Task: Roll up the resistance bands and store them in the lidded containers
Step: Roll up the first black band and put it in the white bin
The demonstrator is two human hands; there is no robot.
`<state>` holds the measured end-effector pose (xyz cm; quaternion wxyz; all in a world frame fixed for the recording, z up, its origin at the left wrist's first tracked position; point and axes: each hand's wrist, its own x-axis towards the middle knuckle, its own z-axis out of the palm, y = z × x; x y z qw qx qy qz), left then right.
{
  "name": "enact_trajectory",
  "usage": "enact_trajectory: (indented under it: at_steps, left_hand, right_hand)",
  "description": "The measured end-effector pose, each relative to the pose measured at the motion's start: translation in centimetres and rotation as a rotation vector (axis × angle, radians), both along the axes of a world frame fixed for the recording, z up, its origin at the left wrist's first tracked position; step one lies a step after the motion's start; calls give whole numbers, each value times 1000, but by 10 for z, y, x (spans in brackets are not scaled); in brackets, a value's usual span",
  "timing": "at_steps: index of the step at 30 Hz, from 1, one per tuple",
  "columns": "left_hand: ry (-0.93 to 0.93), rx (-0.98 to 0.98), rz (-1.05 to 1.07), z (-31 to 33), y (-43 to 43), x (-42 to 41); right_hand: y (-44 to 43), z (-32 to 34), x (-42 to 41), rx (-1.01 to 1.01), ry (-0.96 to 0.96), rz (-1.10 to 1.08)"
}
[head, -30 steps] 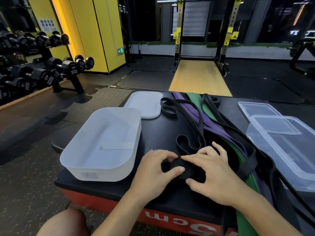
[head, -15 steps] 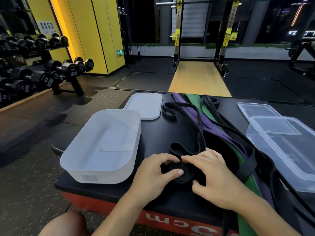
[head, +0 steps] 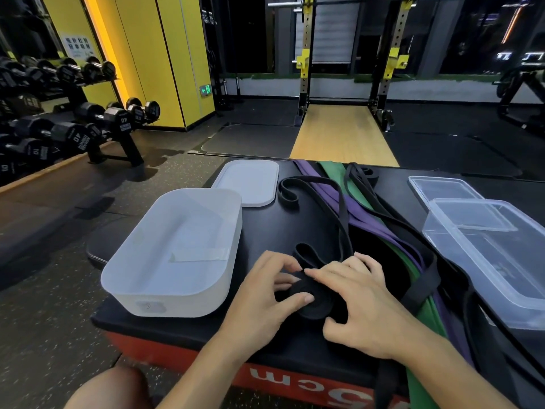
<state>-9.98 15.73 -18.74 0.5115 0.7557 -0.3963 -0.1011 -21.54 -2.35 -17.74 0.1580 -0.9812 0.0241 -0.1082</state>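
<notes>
Near the white container (head: 165, 305), seemingly holding tape (head: 200, 254), left hand (head: 262, 305) and right hand (head: 365, 308) pinch the black roll (head: 314, 302).

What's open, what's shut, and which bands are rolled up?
White box: open, empty.
White lid: off, lying flat.
Clear box: open, empty.
Clear lid: off, lying flat.
Black band: partly rolled.
Purple band: unrolled.
Green band: unrolled.
Left hand: grips black band.
Right hand: grips black band.
</notes>
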Motion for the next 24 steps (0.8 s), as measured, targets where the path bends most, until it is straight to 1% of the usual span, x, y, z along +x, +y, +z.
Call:
enact_trajectory:
  at_steps: [3, 5, 8, 12, 16, 18, 21, 22, 24]
  left_hand:
    - [-130, 50, 78, -5, -2, 1]
    - [-176, 83, 133, -5, -2, 2]
    - [-188, 107, 144, -4, -2, 2]
    - [-185, 117, 97, -3, -2, 2]
    - [-172, 139, 61, -3, -4, 2]
    - [-149, 129, 55, -5, -5, 3]
    - [-132, 132, 55, -4, -5, 4]
    - [-127, 133, 55, -4, -5, 4]
    - [-112, 130, 49, -4, -4, 5]
  right_hand:
    - [3, 2, 1, -37, -5, -24]
    - [4, 4, 1, -57, 3, -43]
    - [6, 5, 1, -66, -6, -78]
    - [7, 4, 2, -69, -34, -118]
    - [6, 2, 3, -95, 4, -131]
    - [5, 2, 1, -55, 5, -107]
    - [4, 4, -4, 128, 24, -84]
    - [4, 5, -5, 154, 26, -85]
    - [5, 5, -4, 142, -4, -64]
